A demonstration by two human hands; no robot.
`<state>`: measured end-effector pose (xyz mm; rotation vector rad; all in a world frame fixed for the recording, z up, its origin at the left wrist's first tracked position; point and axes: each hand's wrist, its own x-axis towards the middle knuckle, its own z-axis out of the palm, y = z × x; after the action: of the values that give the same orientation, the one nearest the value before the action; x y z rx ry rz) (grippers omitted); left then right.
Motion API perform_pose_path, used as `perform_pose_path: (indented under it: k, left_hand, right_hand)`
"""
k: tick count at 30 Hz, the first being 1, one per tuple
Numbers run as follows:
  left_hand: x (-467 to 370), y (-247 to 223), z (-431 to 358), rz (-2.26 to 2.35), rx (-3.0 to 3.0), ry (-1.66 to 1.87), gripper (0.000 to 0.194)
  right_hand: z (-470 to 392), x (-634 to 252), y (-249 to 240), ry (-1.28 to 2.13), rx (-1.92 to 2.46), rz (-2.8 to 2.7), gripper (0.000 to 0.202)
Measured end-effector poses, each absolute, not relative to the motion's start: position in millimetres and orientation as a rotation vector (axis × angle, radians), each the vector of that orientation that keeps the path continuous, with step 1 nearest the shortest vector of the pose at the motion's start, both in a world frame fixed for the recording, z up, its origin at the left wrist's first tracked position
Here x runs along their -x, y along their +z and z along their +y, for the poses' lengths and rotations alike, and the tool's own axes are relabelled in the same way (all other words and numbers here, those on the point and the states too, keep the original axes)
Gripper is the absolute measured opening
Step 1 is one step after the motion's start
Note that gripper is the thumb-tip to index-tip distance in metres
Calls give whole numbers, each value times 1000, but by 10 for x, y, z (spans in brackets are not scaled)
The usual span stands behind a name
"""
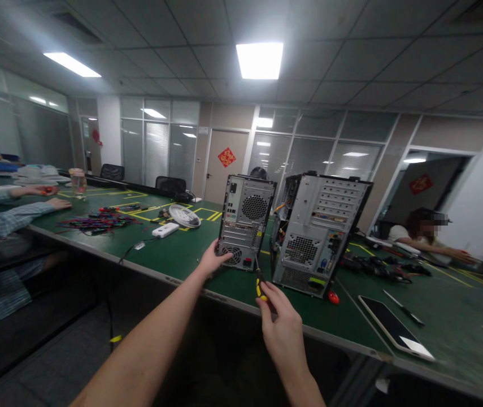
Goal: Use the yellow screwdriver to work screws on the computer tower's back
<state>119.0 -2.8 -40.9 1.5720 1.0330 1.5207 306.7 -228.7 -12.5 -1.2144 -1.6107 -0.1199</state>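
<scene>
A slim computer case (241,229) stands upright at the table's front edge, its back panel with fan grilles and ports facing me. My left hand (212,260) grips its lower left corner, the thumb lying across the panel near the bottom fan grille. In my right hand (281,316) is a black and yellow screwdriver (260,285), its handle pinched between thumb and fingers. The shaft points up toward the lower right edge of the case; whether the tip touches a screw is too small to tell. A larger computer case (309,237) with an uncovered left side stands just to the right.
On the green table (182,249) lie a cable bundle (97,222), a white power strip (165,230) and a white round basket (185,216) to the left. Rightward are black cables (377,265), a tablet-like device (394,328) and a knife-like tool (403,307). People sit at both sides.
</scene>
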Motion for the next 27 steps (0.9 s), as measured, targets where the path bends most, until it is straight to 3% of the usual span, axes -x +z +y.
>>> perform_pose_path:
  k: [27]
  left_hand:
    - [-1193,-346,-97,1051,-1596,1511,73]
  right_hand:
    - [-2299,-3076,-109,-187,1222,-1594,32]
